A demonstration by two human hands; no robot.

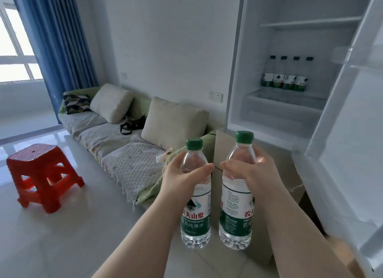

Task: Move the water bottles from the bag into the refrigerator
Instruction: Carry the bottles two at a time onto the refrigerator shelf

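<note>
Left hand, right hand hold two bottles; four bottles in refrigerator.

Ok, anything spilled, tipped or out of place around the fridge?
Nothing stands out. The four water bottles in the refrigerator stand upright in a row; the two bottles in the left hand and right hand are capped and upright.

Your single head camera looks forward and slightly down, close over your forearms, toward the open refrigerator and sofa.
</note>
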